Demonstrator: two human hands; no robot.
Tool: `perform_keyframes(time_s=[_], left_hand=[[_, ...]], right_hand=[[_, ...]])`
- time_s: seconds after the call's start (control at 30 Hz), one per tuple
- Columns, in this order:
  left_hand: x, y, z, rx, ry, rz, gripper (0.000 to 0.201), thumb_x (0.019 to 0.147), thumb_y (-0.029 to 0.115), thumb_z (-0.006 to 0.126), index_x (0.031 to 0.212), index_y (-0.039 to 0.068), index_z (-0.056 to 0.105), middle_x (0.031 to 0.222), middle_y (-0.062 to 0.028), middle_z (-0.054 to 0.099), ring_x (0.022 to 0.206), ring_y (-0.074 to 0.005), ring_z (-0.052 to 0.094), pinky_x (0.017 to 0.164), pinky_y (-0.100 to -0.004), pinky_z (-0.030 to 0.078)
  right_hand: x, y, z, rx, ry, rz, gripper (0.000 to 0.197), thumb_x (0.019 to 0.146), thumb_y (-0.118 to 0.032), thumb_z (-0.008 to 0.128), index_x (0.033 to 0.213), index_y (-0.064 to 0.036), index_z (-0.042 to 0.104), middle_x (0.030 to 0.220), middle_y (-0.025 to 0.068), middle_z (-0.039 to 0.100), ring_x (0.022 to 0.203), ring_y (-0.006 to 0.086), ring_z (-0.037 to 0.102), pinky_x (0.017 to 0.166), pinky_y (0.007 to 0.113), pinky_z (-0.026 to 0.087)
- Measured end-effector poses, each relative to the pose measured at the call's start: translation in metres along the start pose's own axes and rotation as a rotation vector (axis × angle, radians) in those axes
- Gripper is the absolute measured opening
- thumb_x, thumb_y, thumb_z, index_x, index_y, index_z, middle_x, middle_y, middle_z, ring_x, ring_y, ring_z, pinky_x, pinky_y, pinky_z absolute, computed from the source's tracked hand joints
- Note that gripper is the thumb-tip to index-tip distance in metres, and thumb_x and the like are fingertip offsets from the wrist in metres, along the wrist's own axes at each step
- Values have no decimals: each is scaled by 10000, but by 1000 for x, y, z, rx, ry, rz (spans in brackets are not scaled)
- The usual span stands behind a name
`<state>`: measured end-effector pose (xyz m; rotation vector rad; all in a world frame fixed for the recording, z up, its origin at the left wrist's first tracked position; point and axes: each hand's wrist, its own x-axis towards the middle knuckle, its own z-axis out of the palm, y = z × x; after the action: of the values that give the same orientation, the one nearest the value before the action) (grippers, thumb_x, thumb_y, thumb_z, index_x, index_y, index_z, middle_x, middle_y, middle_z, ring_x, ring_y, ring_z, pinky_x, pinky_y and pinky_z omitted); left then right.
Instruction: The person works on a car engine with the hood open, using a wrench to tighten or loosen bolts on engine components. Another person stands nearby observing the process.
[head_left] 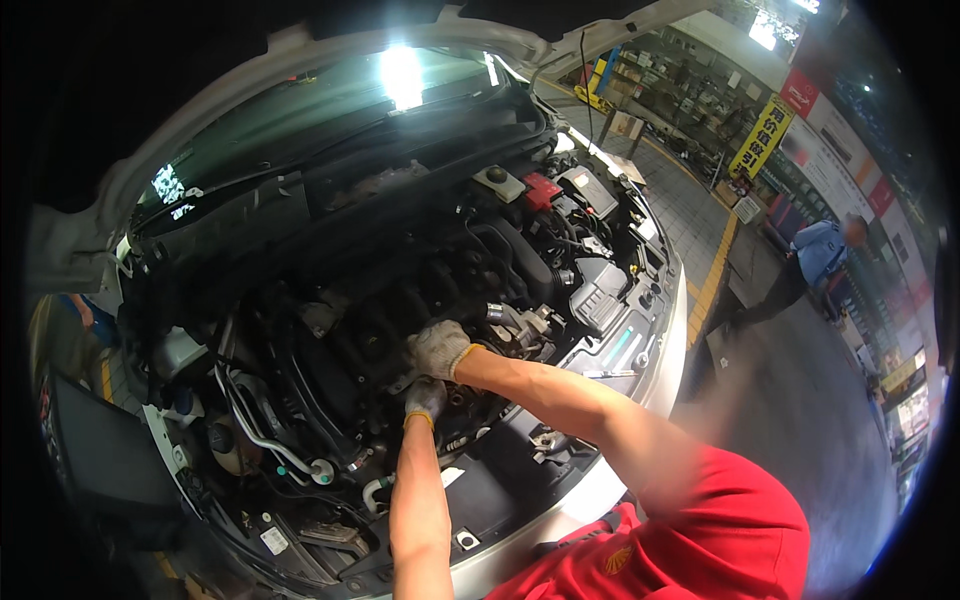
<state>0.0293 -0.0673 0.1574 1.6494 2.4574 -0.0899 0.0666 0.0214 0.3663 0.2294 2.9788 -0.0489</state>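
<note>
Both my hands wear pale knit work gloves and reach into the engine bay of a white car under its raised hood. My right hand (438, 350) is bent over the front edge of the black engine (375, 340), its fingers curled around a part I cannot make out. Just below it, my left hand (425, 398) reaches in against the front of the engine, close to a small metal bracket (401, 383). The left fingertips are hidden by the right hand and engine parts.
Right of the engine are a black air hose (515, 250), a red cover (541, 190) and a black box (598, 293). Slim tools (622, 345) lie on the front ledge. Metal pipes (245, 415) run on the left. A person in blue (820, 250) stands beyond the car at right.
</note>
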Motion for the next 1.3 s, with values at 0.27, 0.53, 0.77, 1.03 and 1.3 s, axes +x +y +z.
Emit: perform_keyframes(time_s=[0.27, 0.53, 0.77, 1.03, 1.3], left_hand=[[-8, -3, -15, -287, -37, -80, 308, 1024, 166, 538, 1184, 51, 774, 1394, -204, 710, 1277, -332, 697, 1075, -448, 561], [3, 3, -18, -352, -24, -116, 427, 1050, 139, 478, 1403, 42, 699, 1477, -197, 675, 1338, -316, 674, 1145, -437, 521], [3, 3, -7, 66, -140, 97, 529, 1121, 296, 409, 1625, 160, 497, 1765, -72, 374, 1592, -279, 400, 1316, -455, 297], [-1, 4, -2, 382, -104, 170, 536, 1104, 268, 435, 1614, 133, 530, 1674, -72, 520, 1532, -260, 489, 1267, -442, 362], [39, -20, 18, -645, 217, -57, 490, 1136, 257, 394, 1583, 114, 537, 1643, -160, 525, 1517, -270, 485, 1254, -407, 395]], right_hand=[[16, -8, -19, 114, -14, 58, 485, 1073, -492, 534, 1190, -97, 791, 1202, 163, 801, 1152, 346, 764, 955, 521, 587], [13, -3, 3, 39, -65, -2, 570, 1089, -556, 501, 1226, -83, 787, 1181, 170, 807, 1158, 342, 763, 986, 537, 573], [-22, -16, 10, 10, -30, 72, 497, 1084, -505, 509, 1106, -93, 786, 1035, 160, 826, 984, 345, 805, 835, 518, 618], [-58, -7, 8, 112, -10, 80, 476, 1070, -503, 533, 1171, -89, 746, 994, 166, 822, 928, 364, 806, 822, 533, 615], [29, -2, 82, -410, 235, 122, 96, 776, -233, 723, 726, -185, 789, 671, 44, 680, 610, 241, 661, 494, 460, 485]])
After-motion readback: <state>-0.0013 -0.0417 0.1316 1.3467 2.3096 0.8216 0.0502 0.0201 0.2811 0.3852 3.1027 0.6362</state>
